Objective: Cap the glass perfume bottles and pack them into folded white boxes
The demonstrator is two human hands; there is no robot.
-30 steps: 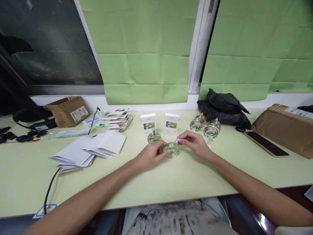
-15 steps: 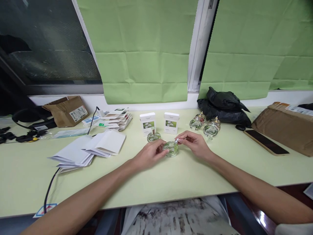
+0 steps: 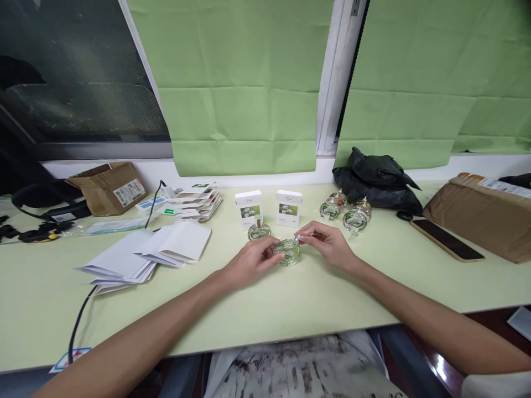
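Observation:
A round clear glass perfume bottle (image 3: 287,252) with a green and white flower picture lies on the pale green table (image 3: 290,298). My left hand (image 3: 249,262) grips its left edge with closed fingers. My right hand (image 3: 326,242) pinches the small silver nozzle (image 3: 297,239) at the bottle's top right. Just behind stands another round bottle (image 3: 259,229) with a gold top, and two small white boxes (image 3: 269,208) stand upright beyond it.
Two more round bottles (image 3: 344,214) sit right of the boxes, before a black plastic bag (image 3: 379,179). A phone (image 3: 446,239) and a brown parcel (image 3: 483,215) lie at the right. White envelopes (image 3: 141,254), flat cartons (image 3: 194,200), a cardboard box (image 3: 108,188) and a black cable (image 3: 83,309) fill the left.
Both hands stay on the bottle, with the right fingers shifting slightly at the nozzle. The view has drifted a little, so everything sits slightly further left and higher.

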